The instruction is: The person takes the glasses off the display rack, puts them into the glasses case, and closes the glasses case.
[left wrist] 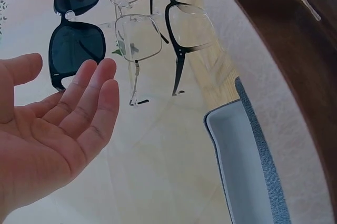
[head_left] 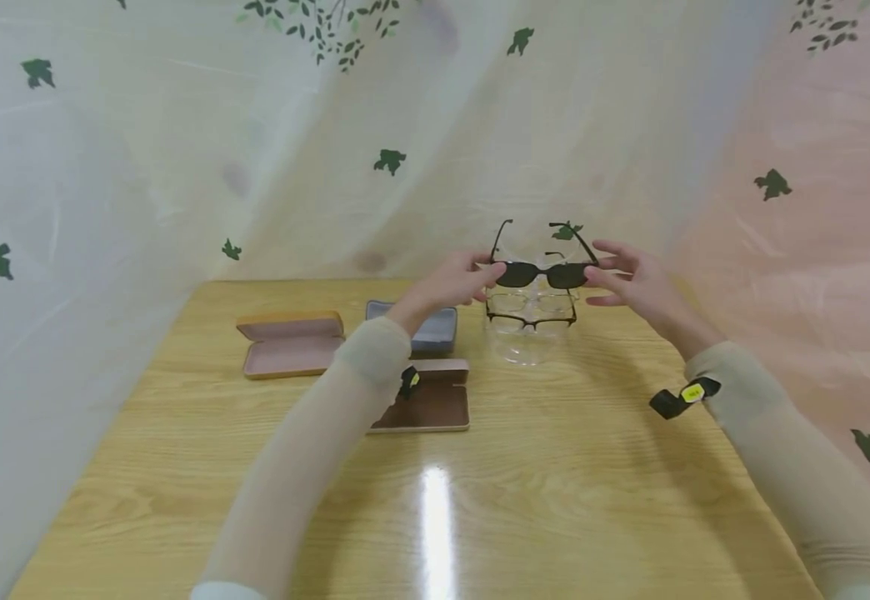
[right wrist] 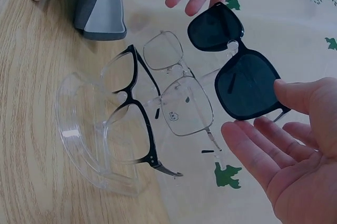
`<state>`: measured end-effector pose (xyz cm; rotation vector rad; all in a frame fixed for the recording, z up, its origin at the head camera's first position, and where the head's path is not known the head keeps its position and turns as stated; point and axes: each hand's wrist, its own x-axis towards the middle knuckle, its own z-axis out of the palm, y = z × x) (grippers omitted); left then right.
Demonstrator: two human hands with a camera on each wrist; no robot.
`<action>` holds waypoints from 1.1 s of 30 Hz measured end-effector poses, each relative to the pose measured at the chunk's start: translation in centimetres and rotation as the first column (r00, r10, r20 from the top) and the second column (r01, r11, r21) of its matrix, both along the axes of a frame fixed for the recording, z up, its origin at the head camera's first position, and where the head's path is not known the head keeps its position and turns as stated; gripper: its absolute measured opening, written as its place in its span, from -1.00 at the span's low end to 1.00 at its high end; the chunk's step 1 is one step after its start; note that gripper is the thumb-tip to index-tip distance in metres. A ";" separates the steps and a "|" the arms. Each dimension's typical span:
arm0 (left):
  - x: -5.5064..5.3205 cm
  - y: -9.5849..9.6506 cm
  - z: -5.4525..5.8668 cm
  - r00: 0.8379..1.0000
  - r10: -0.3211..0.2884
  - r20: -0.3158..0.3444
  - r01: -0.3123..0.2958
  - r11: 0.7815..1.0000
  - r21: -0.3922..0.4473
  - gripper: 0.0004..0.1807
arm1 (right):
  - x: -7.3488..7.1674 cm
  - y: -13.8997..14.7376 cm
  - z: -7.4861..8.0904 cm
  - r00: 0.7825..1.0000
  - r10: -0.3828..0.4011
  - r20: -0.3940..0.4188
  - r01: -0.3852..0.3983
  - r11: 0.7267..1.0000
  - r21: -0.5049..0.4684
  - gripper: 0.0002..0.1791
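Black sunglasses [right wrist: 245, 84] sit at the top of a clear display stand [right wrist: 73, 134], temples pointing back. My right hand [head_left: 641, 287] pinches one end of them, thumb on the lens corner and fingers behind and below. At the opposite end, my left hand [head_left: 453, 282] has its fingers spread around the hinge; in the left wrist view the thumb [left wrist: 29, 68] lies apart from the frame. Thin metal-framed glasses [right wrist: 184, 103] rest beneath the sunglasses. Lower on the stand are black-framed glasses [right wrist: 152, 150].
Left of the stand lie several open glasses cases: an orange one with pink lining [head_left: 296, 354], a blue-grey one [head_left: 435, 329] partly behind my left hand, and a brown-lined one [head_left: 435, 404] nearer, partly under my forearm. A leaf-patterned curtain [head_left: 315, 167] hangs behind the wooden table [head_left: 555, 500].
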<state>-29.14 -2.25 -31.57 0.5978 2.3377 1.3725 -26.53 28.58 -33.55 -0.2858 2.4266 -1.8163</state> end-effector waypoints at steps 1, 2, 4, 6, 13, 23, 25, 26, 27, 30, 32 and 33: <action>0.0 0.1 0.0 1.000 0.001 0.002 -0.001 1.000 0.003 -0.33 | 0.0 0.0 0.0 1.000 -0.003 0.002 0.003 1.000 0.004 -0.19; 0.0 0.1 0.0 1.000 0.003 0.002 -0.003 1.000 0.004 -0.33 | 0.0 0.1 0.0 1.000 -0.006 0.004 0.006 1.000 0.008 -0.19; 0.0 0.2 0.0 1.000 0.006 0.000 -0.006 1.000 0.007 -0.35 | 0.1 0.0 0.1 1.000 -0.013 0.006 0.012 1.000 0.010 -0.20; 0.0 0.2 0.2 1.000 0.008 -0.002 -0.008 1.000 0.009 -0.36 | 0.1 -0.1 0.2 1.000 -0.018 0.008 0.018 1.000 0.004 -0.21; 0.0 0.2 1.0 0.998 0.035 -0.045 -0.036 0.999 -0.006 -0.42 | 0.1 -0.3 0.4 1.000 -0.014 -0.011 0.014 0.999 -0.034 -0.29; 0.0 -0.1 2.2 0.995 0.025 -0.101 -0.024 1.000 0.007 -0.50 | 0.6 -0.2 1.1 0.999 -0.009 -0.035 0.007 0.999 -0.047 -0.30; 0.1 -0.5 2.4 0.993 0.024 -0.118 -0.023 1.000 0.003 -0.52 | 0.9 -0.4 1.4 0.999 -0.006 -0.041 0.004 0.998 -0.066 -0.30; 0.2 -0.7 2.6 0.991 0.022 -0.130 -0.022 1.000 -0.002 -0.53 | 1.0 -0.5 1.6 0.999 -0.005 -0.044 0.001 0.998 -0.069 -0.30; 0.2 -1.0 2.6 0.990 0.017 -0.143 -0.019 1.000 -0.012 -0.54 | 1.1 -0.7 1.8 0.999 -0.004 -0.047 0.000 0.997 -0.074 -0.30; 0.5 -1.9 2.9 0.985 -0.007 -0.172 0.001 0.999 -0.035 -0.56 | 1.6 -1.2 2.2 0.998 0.009 -0.065 -0.015 0.995 -0.097 -0.30; 0.8 -2.5 3.1 0.982 -0.024 -0.188 0.016 0.999 -0.040 -0.57 | 2.0 -1.7 2.4 0.996 0.021 -0.081 -0.030 0.993 -0.116 -0.33; 1.0 -2.9 3.3 0.981 -0.030 -0.193 0.023 0.999 -0.038 -0.58 | 2.3 -1.9 2.6 0.996 0.026 -0.091 -0.037 0.992 -0.125 -0.35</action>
